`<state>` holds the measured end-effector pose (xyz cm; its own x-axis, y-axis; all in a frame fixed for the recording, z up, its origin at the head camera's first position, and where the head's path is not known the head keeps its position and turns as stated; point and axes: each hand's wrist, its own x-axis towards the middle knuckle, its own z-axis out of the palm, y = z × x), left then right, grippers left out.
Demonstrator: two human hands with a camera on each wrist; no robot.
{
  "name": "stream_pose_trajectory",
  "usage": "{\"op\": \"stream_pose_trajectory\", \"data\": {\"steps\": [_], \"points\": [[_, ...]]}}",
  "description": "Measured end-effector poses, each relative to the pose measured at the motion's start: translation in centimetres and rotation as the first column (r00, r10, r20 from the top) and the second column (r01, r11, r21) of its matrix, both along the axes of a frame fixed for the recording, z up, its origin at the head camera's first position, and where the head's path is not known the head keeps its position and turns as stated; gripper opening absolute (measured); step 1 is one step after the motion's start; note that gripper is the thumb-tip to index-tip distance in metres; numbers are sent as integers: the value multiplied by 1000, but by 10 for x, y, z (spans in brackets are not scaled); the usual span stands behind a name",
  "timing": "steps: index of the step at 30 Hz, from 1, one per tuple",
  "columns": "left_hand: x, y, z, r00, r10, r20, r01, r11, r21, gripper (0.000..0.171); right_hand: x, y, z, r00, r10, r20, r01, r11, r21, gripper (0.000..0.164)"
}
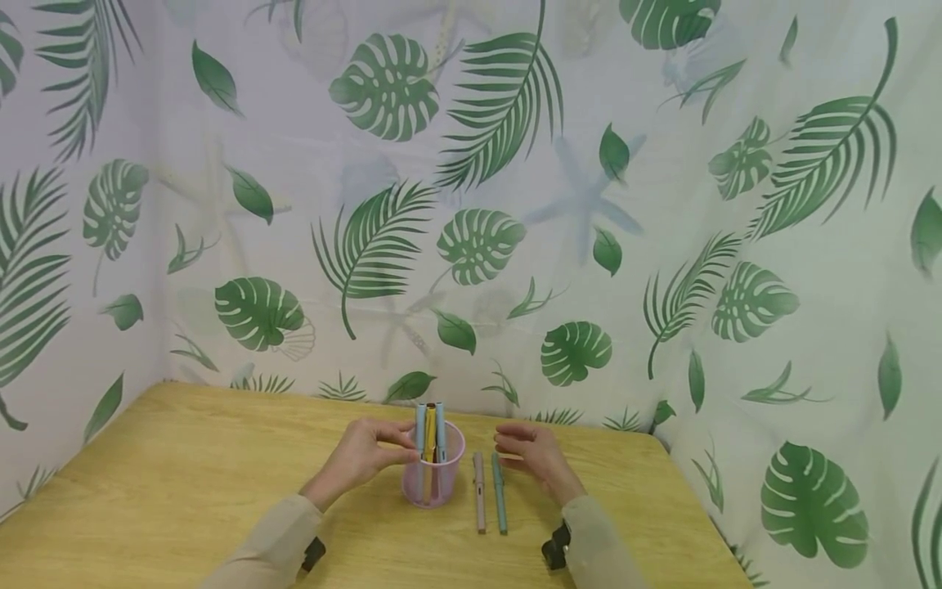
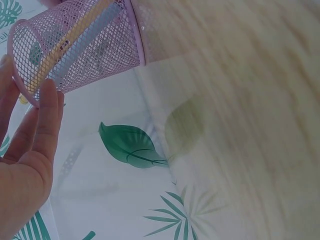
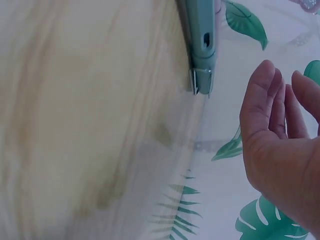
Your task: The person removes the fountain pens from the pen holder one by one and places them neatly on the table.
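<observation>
Indoor workspace, exact kind unclear: wood-grain table [image 1: 243,446] backed and flanked by leaf-print sheeting [image 1: 486,184].

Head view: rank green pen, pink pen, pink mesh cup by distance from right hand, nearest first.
From the right hand:
1. Green pen: on the table, just to its left.
2. Pink pen: left of the green one.
3. Pink mesh cup: farthest left, beyond both pens.

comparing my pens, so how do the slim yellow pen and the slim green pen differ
The slim yellow pen stands in the pink mesh cup, while the slim green pen lies on the wood-grain table. The yellow pen is between two light-blue pens; the green pen lies beside a dusty-pink pen. Both are slim and straight.
</observation>
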<state>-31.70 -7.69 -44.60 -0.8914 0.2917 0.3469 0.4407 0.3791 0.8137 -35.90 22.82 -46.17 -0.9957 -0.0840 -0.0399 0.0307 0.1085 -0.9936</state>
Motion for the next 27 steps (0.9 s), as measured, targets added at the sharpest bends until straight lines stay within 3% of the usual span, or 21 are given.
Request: {"op": "stream_pose_trajectory", "data": {"steps": [10,18,27], "points": [[1,0,0,1000,-2,6,2,1000,11,12,10,-16,10,999,-12,-47,10,1000,-25,39],[1,0,0,1000,-2,5,2,1000,10,13,17,-27,17,995,58,-84,-62,997,-45,34],[0,1,1,1000,13,-11,-13,1000,-16,14,23,-37,24,993,90,-73,-91,996,-22,34]]}}
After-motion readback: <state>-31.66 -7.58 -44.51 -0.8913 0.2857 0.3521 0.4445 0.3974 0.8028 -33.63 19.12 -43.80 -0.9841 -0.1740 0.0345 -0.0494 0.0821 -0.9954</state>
